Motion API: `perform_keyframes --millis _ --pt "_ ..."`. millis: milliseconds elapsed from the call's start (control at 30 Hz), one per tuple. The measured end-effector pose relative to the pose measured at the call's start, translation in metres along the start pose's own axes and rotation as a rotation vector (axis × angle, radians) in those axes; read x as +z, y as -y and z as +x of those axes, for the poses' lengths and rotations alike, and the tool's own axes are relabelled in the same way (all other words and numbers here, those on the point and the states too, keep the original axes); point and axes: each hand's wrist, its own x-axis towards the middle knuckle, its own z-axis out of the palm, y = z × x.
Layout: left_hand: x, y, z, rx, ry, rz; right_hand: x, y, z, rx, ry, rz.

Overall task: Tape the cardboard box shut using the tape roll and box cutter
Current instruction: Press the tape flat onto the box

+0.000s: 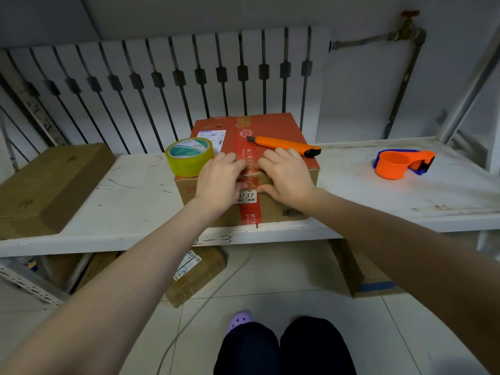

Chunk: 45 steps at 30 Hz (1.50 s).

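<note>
Both hands, left hand (pixel 220 180) and right hand (pixel 286 174), press flat, fingers spread, smoothing tape over the cardboard box (pixel 251 169) front edge on the worktop (pixel 130 201). Tape roll (pixel 189 156) sits just left of the fingers, box cutter (pixel 284 145) just beyond; cutting likely follows.

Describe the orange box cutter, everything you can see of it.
The box cutter is a long, slim knife with a bright orange plastic-looking body, a black cap at its right end and a dark grey tip at its left end. It lies flat on the red top of the cardboard box, angled, its black end reaching the box's right edge. The right hand rests just in front of it; whether they touch is unclear. No extended blade is discernible.
</note>
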Motion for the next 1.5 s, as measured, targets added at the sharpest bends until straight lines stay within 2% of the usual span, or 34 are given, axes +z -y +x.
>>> perform_keyframes --millis 133,267,433,533,700,800,967,1067,1333,1500 --pt "-0.009 0.009 0.01 0.004 0.087 -0.079 -0.007 -0.002 0.001 0.004 0.084 -0.019" --pt "-0.011 0.014 0.018 -0.003 0.15 -0.122 -0.001 0.011 0.007 0.069 0.079 -0.064" --pt "-0.021 0.007 0.023 0.056 0.238 -0.007 -0.007 0.006 0.009 0.08 0.096 0.041" --pt "-0.016 -0.003 0.009 0.051 0.194 0.125 -0.016 -0.001 0.01 0.063 0.158 0.073" --pt "0.004 -0.005 -0.009 -0.096 0.102 0.094 -0.017 0.012 0.017 0.065 0.22 0.016" --pt "0.002 -0.005 -0.004 -0.109 0.049 0.048 -0.016 0.014 0.023 0.056 0.243 0.0" --pt "-0.007 0.001 0.007 -0.091 0.129 0.005 -0.021 0.001 0.034 -0.017 0.415 -0.005" --pt "-0.002 0.001 0.005 -0.041 0.176 0.114 -0.022 -0.007 0.032 -0.007 0.484 -0.018" --pt "-0.004 0.0 0.017 -0.042 0.181 0.104 -0.022 0.0 0.03 -0.006 0.441 -0.01" --pt "0.006 0.002 0.002 -0.066 0.079 0.05 -0.022 -0.001 0.027 0.041 0.442 0.056"
